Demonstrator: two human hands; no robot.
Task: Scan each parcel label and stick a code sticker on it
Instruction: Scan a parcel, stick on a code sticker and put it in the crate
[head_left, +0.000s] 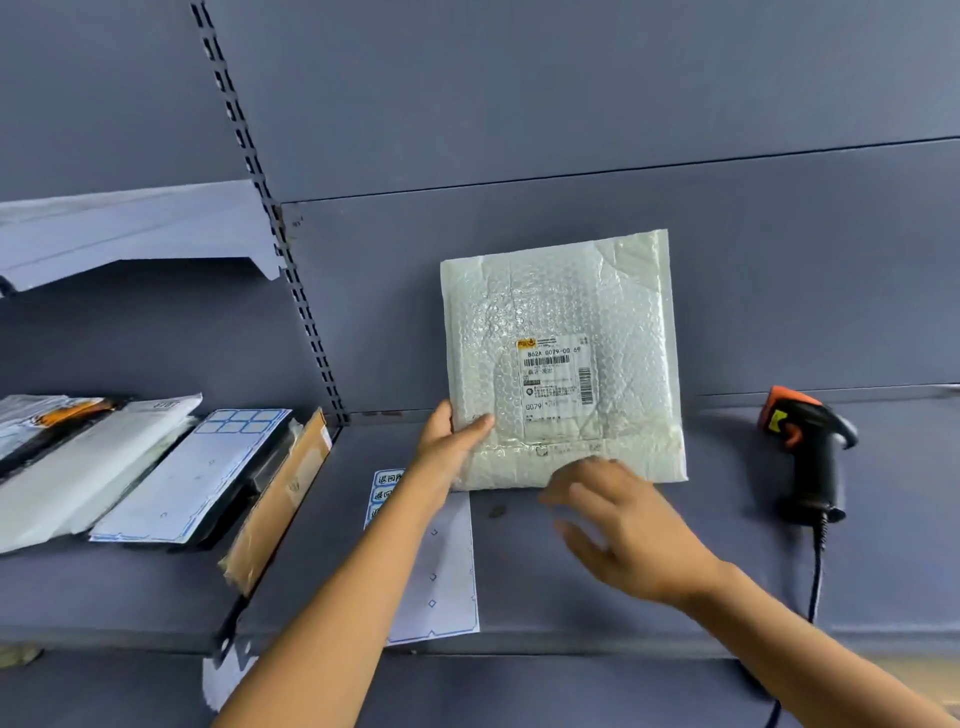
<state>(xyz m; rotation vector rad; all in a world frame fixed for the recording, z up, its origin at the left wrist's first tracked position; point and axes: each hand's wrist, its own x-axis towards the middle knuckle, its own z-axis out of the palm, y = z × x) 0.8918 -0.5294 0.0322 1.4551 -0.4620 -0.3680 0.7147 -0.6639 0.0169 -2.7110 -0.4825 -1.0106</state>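
Note:
A white bubble-wrap parcel stands upright on the grey shelf, leaning back toward the rear panel. Its printed label with barcodes faces me. My left hand grips the parcel's lower left edge, thumb on the front. My right hand hovers just below the parcel's bottom edge, fingers spread, holding nothing. A sticker sheet with blue-edged stickers lies flat on the shelf under my left forearm. A black and orange barcode scanner stands on the shelf at the right.
Several flat parcels lean in a stack on the left part of the shelf, ending in a brown cardboard envelope. A slotted upright divides the shelf bays. The scanner's cable runs down over the front edge.

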